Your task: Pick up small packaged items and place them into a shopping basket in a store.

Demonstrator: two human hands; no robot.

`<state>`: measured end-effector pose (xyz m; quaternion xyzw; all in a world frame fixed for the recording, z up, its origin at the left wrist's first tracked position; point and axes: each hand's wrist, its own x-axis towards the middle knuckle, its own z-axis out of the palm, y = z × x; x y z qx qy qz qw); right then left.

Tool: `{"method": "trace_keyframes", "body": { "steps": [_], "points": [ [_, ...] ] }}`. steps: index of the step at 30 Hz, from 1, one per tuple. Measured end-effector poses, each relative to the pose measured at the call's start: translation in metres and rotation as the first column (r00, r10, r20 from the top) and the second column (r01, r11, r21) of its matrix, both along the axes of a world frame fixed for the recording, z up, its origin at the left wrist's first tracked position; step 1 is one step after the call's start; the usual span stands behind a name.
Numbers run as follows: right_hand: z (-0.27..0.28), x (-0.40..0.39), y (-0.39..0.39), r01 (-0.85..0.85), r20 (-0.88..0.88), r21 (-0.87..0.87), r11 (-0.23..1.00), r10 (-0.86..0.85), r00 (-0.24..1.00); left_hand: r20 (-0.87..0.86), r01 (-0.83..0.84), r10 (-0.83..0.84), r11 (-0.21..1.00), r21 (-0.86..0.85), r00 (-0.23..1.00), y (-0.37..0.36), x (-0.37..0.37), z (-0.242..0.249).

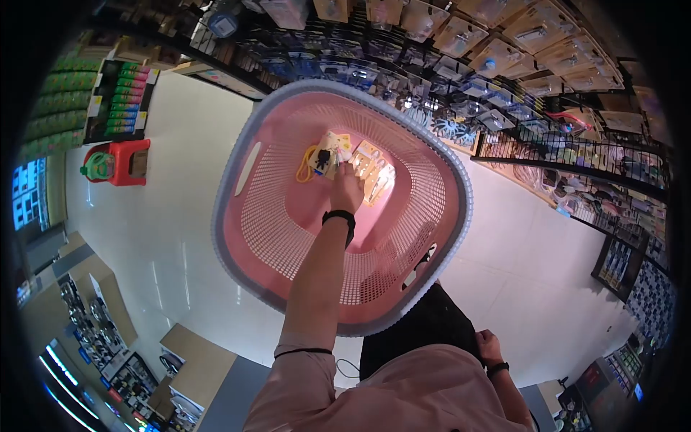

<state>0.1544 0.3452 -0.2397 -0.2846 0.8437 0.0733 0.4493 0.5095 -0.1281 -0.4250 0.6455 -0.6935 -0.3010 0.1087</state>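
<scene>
My left hand [347,191], with a dark band on the wrist, reaches down into a pink plastic basket [302,104] with a grey-blue rim. Its fingers are closed at the edge of a small carded package [335,150] that carries a dark piece; exactly what the fingertips pinch is partly hidden. Beside it lie a yellow loop [305,164] and another light-coloured card package [374,173]. Down by my right thigh, my right hand [489,347] hangs outside the basket with its fingers curled in and nothing visible in them.
Racks of hanging carded goods [497,43] rise beyond the basket. A red stool [129,162] with a green item stands at left, near a shelf of green and pink packs [128,97]. Wooden display counters [191,360] are at lower left. Pale floor tiles [187,216] surround the basket.
</scene>
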Motion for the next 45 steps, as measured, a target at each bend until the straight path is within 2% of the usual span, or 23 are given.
{"method": "trace_keyframes", "body": {
  "steps": [1, 4, 5, 8, 14, 15, 18, 21, 23, 25, 27, 33, 36, 39, 42, 45],
  "points": [
    [0.007, 0.009, -0.006, 0.019, -0.015, 0.012, 1.0, -0.019, 1.0, 0.0, 0.076, -0.076, 0.996, -0.055, 0.997, -0.006, -0.001, -0.014],
    [0.006, 0.025, -0.004, 0.02, -0.08, 0.092, 0.996, -0.013, 0.997, 0.104, 0.13, -0.121, 0.989, -0.078, 0.987, -0.012, -0.009, -0.052],
    [0.005, 0.028, -0.004, 0.017, -0.08, 0.095, 0.995, -0.009, 0.997, 0.133, 0.111, -0.092, 0.984, -0.143, 0.987, -0.013, -0.012, -0.062],
    [0.003, 0.029, 0.002, 0.002, -0.089, 0.088, 0.996, 0.005, 0.996, 0.16, 0.009, -0.015, 0.999, 0.038, 0.987, -0.015, -0.021, -0.053],
    [-0.005, 0.034, -0.001, 0.04, -0.093, 0.086, 0.996, -0.032, 0.995, 0.281, 0.164, -0.168, 0.986, 0.039, 0.945, -0.002, -0.035, -0.041],
    [-0.007, 0.034, -0.001, 0.037, -0.096, 0.086, 0.996, -0.029, 0.995, 0.234, 0.142, -0.14, 0.99, 0.01, 0.962, -0.001, -0.037, -0.041],
    [-0.01, 0.034, 0.002, 0.036, -0.107, 0.094, 0.995, -0.026, 0.994, 0.28, 0.159, -0.166, 0.986, 0.047, 0.946, -0.005, -0.036, -0.044],
    [-0.013, 0.035, 0.003, 0.033, -0.109, 0.104, 0.994, -0.022, 0.994, 0.175, 0.177, -0.186, 0.982, 0.064, 0.967, -0.003, -0.033, -0.048],
    [-0.015, 0.035, 0.0, 0.034, -0.11, 0.106, 0.994, -0.022, 0.994, 0.168, 0.173, -0.163, 0.984, -0.047, 0.972, 0.003, -0.034, -0.051],
    [-0.012, 0.037, -0.006, 0.038, -0.11, 0.108, 0.993, -0.026, 0.994, 0.154, 0.143, -0.138, 0.989, -0.026, 0.978, 0.009, -0.038, -0.048],
    [-0.014, 0.036, -0.003, 0.044, -0.104, 0.092, 0.995, -0.034, 0.994, 0.144, 0.085, -0.103, 0.988, 0.127, 0.984, 0.013, -0.041, -0.047],
    [-0.013, 0.039, -0.005, 0.03, -0.099, 0.101, 0.994, -0.02, 0.995, 0.317, -0.029, -0.031, 0.983, 0.183, 0.948, 0.022, -0.043, -0.048],
    [-0.012, 0.041, -0.01, 0.021, -0.098, 0.106, 0.994, -0.011, 0.995, 0.27, -0.112, 0.021, 0.937, 0.329, 0.963, 0.02, -0.044, -0.05],
    [-0.012, 0.042, -0.008, 0.017, -0.09, 0.097, 0.995, -0.008, 0.996, 0.077, 0.013, -0.05, 0.907, 0.42, 0.996, 0.021, -0.033, -0.098],
    [-0.013, 0.044, -0.003, 0.013, -0.086, 0.087, 0.996, -0.005, 0.996, -0.255, -0.018, 0.158, 0.878, 0.478, 0.954, 0.034, -0.039, -0.108],
    [-0.012, 0.045, -0.001, 0.02, -0.085, 0.075, 0.997, -0.014, 0.996, -0.393, 0.024, 0.294, 0.775, 0.631, 0.871, 0.036, -0.052, -0.075]
  ]
}}
